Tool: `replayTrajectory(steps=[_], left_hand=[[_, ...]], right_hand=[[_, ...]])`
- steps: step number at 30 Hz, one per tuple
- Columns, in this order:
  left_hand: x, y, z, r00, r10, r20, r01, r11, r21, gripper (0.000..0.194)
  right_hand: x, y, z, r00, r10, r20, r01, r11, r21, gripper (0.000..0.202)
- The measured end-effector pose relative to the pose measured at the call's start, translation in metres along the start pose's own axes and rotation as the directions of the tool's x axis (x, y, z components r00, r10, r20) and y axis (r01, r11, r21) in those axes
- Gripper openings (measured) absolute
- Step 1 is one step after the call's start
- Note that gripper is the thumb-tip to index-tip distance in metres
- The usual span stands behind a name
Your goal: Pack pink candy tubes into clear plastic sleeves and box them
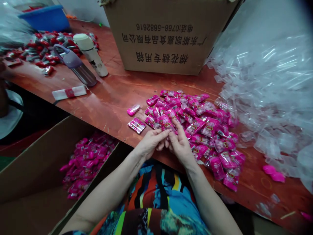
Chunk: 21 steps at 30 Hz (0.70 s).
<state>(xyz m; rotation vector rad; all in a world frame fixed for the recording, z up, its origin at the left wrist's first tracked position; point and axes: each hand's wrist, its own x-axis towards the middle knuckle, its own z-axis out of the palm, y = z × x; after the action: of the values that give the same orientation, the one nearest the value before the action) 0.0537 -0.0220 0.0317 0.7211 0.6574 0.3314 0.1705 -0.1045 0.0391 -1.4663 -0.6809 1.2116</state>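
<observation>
My left hand (153, 141) and my right hand (181, 143) meet at the table's front edge, fingers closed. Between their fingertips is a pink candy packet (164, 121), its lower end covered by my thumbs. Right behind and to the right of my hands spreads a pile of similar pink candy packets (204, 125), some with clear windows showing pale candies. Left of the pile, a flat pink packet (137, 125) and a small clear container with a pink end (133, 110) lie apart on the wood.
A cardboard box (161, 42) stands at the back. Clear plastic pieces and bags (269, 98) heap up on the right. An open carton (31, 176) with pink packets sits below left. Two bottles (81, 70), red packets (46, 49) and a blue basin (47, 19) occupy the far left.
</observation>
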Motion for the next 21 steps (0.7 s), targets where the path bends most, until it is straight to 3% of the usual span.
replayTrajectory(steps=[3,6,8,11,13,15,16,18,21], left_hand=[[-0.002,-0.007,-0.002,0.999,0.025,0.044,-0.028,0.996,0.081,0.043],[-0.006,-0.009,-0.002,0.998,0.061,0.020,-0.063,0.982,0.178,0.037],[-0.010,-0.006,0.000,0.999,0.039,0.029,-0.044,0.984,0.176,0.035],[-0.018,0.004,-0.001,0.999,0.032,0.003,-0.032,0.992,0.124,0.038],[-0.024,0.009,-0.008,0.986,0.102,-0.128,-0.084,0.987,0.136,0.042],[-0.027,0.010,-0.024,0.932,0.203,-0.300,-0.137,0.964,0.226,0.037],[-0.028,0.009,-0.034,0.891,0.263,-0.371,-0.158,0.944,0.291,0.034],[-0.027,0.004,-0.053,0.800,0.396,-0.451,-0.179,0.875,0.450,0.029],[-0.023,-0.006,-0.072,0.691,0.593,-0.414,-0.107,0.650,0.753,0.023]], right_hand=[[0.002,0.003,0.000,0.992,0.116,0.039,-0.122,0.975,0.185,0.074],[0.006,0.008,0.000,0.984,0.179,0.012,-0.179,0.974,0.137,0.071],[0.008,0.005,-0.001,0.992,0.117,-0.035,-0.117,0.993,0.012,0.060],[0.008,-0.012,-0.010,0.976,-0.161,-0.144,0.114,0.951,-0.289,0.051],[0.008,-0.028,-0.017,0.896,-0.366,-0.251,0.157,0.790,-0.592,0.062],[0.010,-0.040,-0.019,0.808,-0.510,-0.295,0.016,0.519,-0.855,0.076],[0.013,-0.043,-0.017,0.789,-0.549,-0.277,-0.063,0.376,-0.925,0.078],[0.023,-0.042,-0.004,0.816,-0.558,-0.153,-0.066,0.172,-0.983,0.065],[0.057,-0.028,0.035,0.866,-0.462,0.194,0.255,0.073,-0.964,0.040]])
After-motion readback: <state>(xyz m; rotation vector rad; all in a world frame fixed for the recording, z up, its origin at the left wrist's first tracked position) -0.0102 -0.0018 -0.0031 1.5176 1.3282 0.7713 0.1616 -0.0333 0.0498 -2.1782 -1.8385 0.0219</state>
